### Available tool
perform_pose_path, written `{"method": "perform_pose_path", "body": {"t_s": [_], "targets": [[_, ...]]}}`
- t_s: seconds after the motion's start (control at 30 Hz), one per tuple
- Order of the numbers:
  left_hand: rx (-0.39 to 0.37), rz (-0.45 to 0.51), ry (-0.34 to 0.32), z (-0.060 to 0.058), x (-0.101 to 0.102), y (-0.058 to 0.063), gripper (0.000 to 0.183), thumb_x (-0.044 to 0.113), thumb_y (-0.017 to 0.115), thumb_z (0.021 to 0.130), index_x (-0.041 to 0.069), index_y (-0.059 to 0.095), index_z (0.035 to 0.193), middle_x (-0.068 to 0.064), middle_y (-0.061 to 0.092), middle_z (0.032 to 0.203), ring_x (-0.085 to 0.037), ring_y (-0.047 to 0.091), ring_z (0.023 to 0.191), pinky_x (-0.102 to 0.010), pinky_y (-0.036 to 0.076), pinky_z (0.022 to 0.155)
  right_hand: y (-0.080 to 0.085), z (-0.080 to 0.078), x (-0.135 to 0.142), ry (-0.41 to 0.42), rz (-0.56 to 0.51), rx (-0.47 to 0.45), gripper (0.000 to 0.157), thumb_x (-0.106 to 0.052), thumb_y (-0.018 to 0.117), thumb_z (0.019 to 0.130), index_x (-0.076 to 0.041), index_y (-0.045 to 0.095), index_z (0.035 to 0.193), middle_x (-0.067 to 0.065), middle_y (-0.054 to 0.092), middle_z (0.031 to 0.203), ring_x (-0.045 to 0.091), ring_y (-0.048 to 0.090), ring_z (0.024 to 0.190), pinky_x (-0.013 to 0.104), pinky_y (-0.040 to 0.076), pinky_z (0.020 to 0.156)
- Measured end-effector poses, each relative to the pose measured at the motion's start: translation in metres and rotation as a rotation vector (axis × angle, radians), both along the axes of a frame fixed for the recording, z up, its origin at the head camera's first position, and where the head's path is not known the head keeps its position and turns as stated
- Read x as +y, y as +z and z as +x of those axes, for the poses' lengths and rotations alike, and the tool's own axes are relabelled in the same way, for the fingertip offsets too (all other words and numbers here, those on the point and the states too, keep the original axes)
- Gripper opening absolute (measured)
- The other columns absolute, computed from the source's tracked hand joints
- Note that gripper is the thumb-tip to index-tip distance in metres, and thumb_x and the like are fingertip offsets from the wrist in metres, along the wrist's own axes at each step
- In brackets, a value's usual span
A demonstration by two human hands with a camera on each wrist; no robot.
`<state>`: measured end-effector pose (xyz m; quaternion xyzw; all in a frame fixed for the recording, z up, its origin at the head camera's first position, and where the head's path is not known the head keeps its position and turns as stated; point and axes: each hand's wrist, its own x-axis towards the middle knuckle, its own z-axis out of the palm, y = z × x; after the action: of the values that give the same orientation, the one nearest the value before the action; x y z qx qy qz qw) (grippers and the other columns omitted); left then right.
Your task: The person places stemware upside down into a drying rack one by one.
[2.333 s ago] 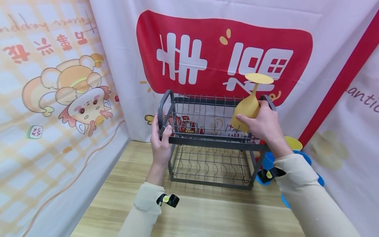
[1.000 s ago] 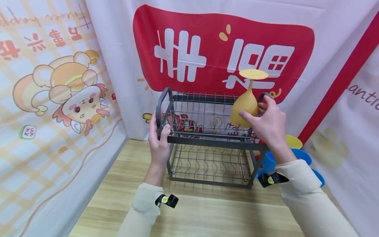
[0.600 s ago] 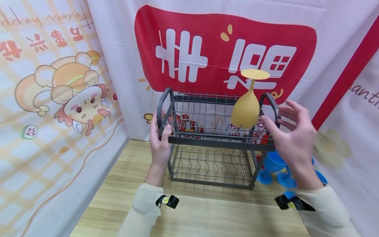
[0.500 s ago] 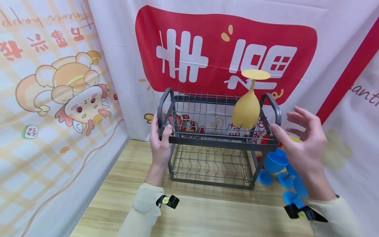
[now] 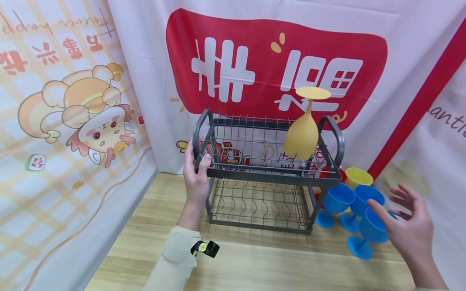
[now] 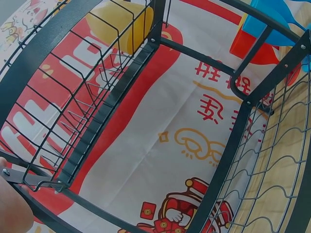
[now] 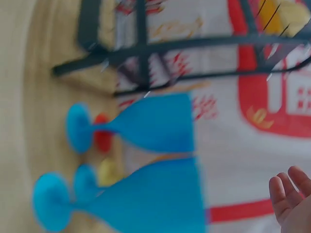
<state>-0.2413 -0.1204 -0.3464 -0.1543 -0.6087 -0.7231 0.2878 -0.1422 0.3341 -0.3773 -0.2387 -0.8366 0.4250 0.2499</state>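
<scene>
My left hand [image 5: 196,178] grips the left end of a dark grey two-tier dish rack [image 5: 273,176], thumb over its front bar. A yellow plastic goblet [image 5: 302,137] stands upside down on the right part of the upper tier, base uppermost. In the left wrist view that goblet [image 6: 119,24] shows behind the wires. My right hand [image 5: 411,226] holds nothing, fingers spread, right beside the nearest blue goblet [image 5: 373,228]. In the right wrist view, fingers [image 7: 291,194] appear at the lower right, beyond the rims of the blue goblets [image 7: 155,124].
Two more blue goblets [image 5: 338,198] stand upright to the right of the rack, with a yellow goblet [image 5: 358,178] and a red goblet [image 5: 342,173] behind them. Printed cloth [image 5: 153,81] hangs at the back and sides of the wooden table [image 5: 255,262].
My right hand let go of the yellow goblet on the upper tier, then moved right and down to the blue goblets. My left hand stayed on the rack.
</scene>
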Motion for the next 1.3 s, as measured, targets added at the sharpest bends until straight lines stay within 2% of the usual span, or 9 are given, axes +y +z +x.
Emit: {"method": "perform_pose_path", "body": {"t_s": [0.07, 0.17, 0.3, 0.37, 0.5, 0.67, 0.8, 1.03, 1.3], "targets": [[-0.001, 0.004, -0.001, 0.000, 0.000, 0.000, 0.061, 0.017, 0.054, 0.107, 0.024, 0.036, 0.165, 0.011, 0.050, 0.164, -0.028, 0.043, 0.154, -0.055, 0.035, 0.124, -0.012, 0.000, 0.010, -0.021, -0.008, -0.042, 0.088, -0.043, 0.079, 0.094, -0.043, 0.027, 0.165, -0.002, 0.041, 0.171, 0.019, 0.046, 0.145, 0.034, 0.044, 0.122], [-0.006, 0.004, -0.004, -0.001, 0.000, 0.000, 0.061, 0.017, 0.054, 0.106, 0.024, 0.036, 0.165, 0.012, 0.050, 0.163, -0.028, 0.042, 0.155, -0.055, 0.036, 0.124, -0.026, 0.000, 0.023, -0.040, -0.007, -0.094, 0.095, -0.045, 0.077, 0.095, -0.039, 0.017, 0.169, 0.001, 0.032, 0.176, 0.032, 0.037, 0.156, 0.052, 0.037, 0.128], [-0.007, 0.000, -0.007, -0.002, 0.000, 0.000, 0.061, 0.017, 0.053, 0.106, 0.023, 0.036, 0.165, 0.011, 0.049, 0.164, -0.031, 0.041, 0.155, -0.054, 0.035, 0.124, -0.043, 0.000, 0.036, -0.036, -0.024, -0.135, 0.105, -0.046, 0.077, 0.095, -0.031, 0.007, 0.171, 0.008, 0.019, 0.179, 0.042, 0.025, 0.162, 0.064, 0.030, 0.129], [-0.005, -0.001, -0.005, -0.002, 0.000, 0.000, 0.062, 0.017, 0.053, 0.106, 0.023, 0.035, 0.165, 0.011, 0.049, 0.164, -0.032, 0.041, 0.155, -0.054, 0.035, 0.124, -0.052, -0.001, 0.040, -0.033, -0.061, -0.161, 0.110, -0.048, 0.077, 0.094, -0.030, 0.001, 0.172, 0.010, 0.014, 0.180, 0.043, 0.020, 0.164, 0.065, 0.028, 0.129], [-0.003, 0.003, -0.003, -0.002, 0.000, 0.000, 0.062, 0.018, 0.054, 0.106, 0.022, 0.035, 0.165, 0.011, 0.049, 0.164, -0.031, 0.040, 0.156, -0.055, 0.034, 0.126, -0.068, -0.003, 0.046, -0.019, -0.176, -0.207, 0.117, -0.055, 0.077, 0.092, -0.036, -0.009, 0.169, 0.009, 0.008, 0.181, 0.042, 0.015, 0.165, 0.065, 0.029, 0.128], [0.002, 0.003, -0.013, -0.002, 0.000, 0.001, 0.062, 0.017, 0.054, 0.106, 0.022, 0.035, 0.165, 0.010, 0.049, 0.164, -0.029, 0.042, 0.156, -0.055, 0.035, 0.126, -0.083, -0.006, 0.051, 0.002, -0.284, -0.248, 0.124, -0.062, 0.077, 0.088, -0.037, -0.015, 0.168, 0.012, 0.000, 0.181, 0.047, 0.014, 0.164, 0.069, 0.032, 0.122], [0.000, 0.002, -0.012, -0.001, 0.001, 0.002, 0.061, 0.016, 0.053, 0.107, 0.022, 0.036, 0.165, 0.010, 0.049, 0.164, -0.029, 0.044, 0.155, -0.055, 0.036, 0.125, -0.097, -0.007, 0.052, -0.007, -0.332, -0.264, 0.124, -0.064, 0.075, 0.088, -0.031, -0.013, 0.169, 0.017, -0.004, 0.180, 0.049, 0.011, 0.164, 0.071, 0.030, 0.122], [0.007, 0.008, -0.009, 0.000, 0.000, 0.001, 0.061, 0.015, 0.053, 0.106, 0.021, 0.036, 0.164, 0.009, 0.049, 0.164, -0.032, 0.044, 0.154, -0.056, 0.036, 0.125, -0.115, -0.006, 0.051, 0.022, -0.336, -0.264, 0.123, -0.057, 0.078, 0.090, -0.013, -0.004, 0.171, 0.024, 0.010, 0.178, 0.050, 0.022, 0.160, 0.069, 0.028, 0.126], [0.008, 0.006, -0.010, 0.001, -0.001, 0.001, 0.062, 0.016, 0.053, 0.106, 0.022, 0.036, 0.164, 0.009, 0.049, 0.164, -0.031, 0.045, 0.154, -0.055, 0.035, 0.125, -0.126, -0.007, 0.048, 0.037, -0.359, -0.250, 0.115, -0.056, 0.079, 0.090, -0.029, 0.004, 0.172, 0.015, 0.013, 0.180, 0.043, 0.021, 0.163, 0.064, 0.025, 0.130]]}}
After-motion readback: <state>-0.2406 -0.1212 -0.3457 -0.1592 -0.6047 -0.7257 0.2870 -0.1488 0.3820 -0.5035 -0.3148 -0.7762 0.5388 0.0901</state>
